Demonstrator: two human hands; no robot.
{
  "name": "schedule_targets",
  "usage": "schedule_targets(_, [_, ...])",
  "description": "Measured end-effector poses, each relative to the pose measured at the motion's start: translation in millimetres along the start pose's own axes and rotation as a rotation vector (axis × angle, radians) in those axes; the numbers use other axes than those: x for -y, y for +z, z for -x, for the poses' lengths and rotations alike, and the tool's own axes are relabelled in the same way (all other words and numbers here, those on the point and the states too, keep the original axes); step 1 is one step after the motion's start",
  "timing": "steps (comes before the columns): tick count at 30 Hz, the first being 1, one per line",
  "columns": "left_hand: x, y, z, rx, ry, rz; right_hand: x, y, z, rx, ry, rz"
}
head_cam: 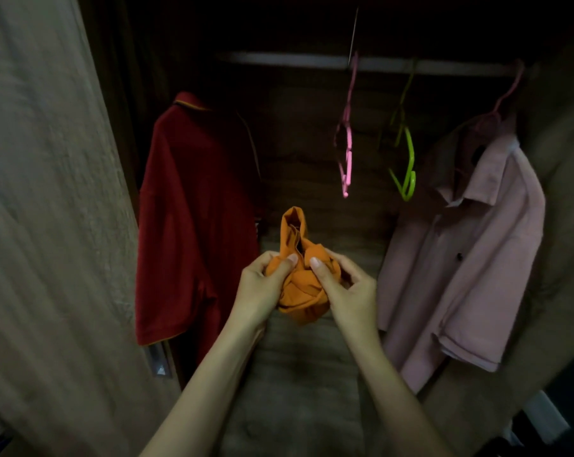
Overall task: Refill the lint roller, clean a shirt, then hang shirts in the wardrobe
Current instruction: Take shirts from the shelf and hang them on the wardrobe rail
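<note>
A bunched-up orange shirt point(300, 275) is held in front of the open wardrobe, with its collar end sticking up. My left hand point(262, 285) grips its left side and my right hand point(345, 288) grips its right side, thumbs pressed into the cloth. A dark red polo shirt point(193, 225) hangs at the left of the wardrobe. A pale pink shirt point(470, 258) hangs at the right on a pink hanger. Between them, an empty pink hanger point(346, 143) and an empty green hanger point(407, 159) dangle from the rail point(279, 57).
The wardrobe door point(48, 225) stands open at my left, close to my left forearm. The wardrobe's right side panel point(562, 192) frames the pink shirt. The wardrobe floor point(298, 374) lies below my hands.
</note>
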State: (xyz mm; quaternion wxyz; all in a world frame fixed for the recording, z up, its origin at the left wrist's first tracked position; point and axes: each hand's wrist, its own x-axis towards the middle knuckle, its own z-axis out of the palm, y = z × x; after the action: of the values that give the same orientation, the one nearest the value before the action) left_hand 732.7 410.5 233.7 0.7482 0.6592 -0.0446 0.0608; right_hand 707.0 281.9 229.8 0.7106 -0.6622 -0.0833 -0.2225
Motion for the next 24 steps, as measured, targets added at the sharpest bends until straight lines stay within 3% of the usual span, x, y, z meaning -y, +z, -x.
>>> schedule_targets(4, [3.9, 1.0, -4.6, -0.051, -0.005, -0.001, -3.7, 0.9, 5.0, -0.087, -0.123, 0.070])
schedule_targets(8, [3.6, 1.8, -6.4, -0.061, -0.004, -0.004, -9.7, -0.9, 5.4, -0.136, -0.313, 0.291])
schedule_targets(18, [3.7, 1.9, -7.3, -0.045, 0.018, -0.022, -6.9, -5.8, -1.5, -0.083, -0.184, 0.171])
schedule_targets(24, [2.0, 1.9, -6.5, -0.035, 0.045, -0.047, -8.9, -9.3, -0.3, -0.071, -0.308, 0.417])
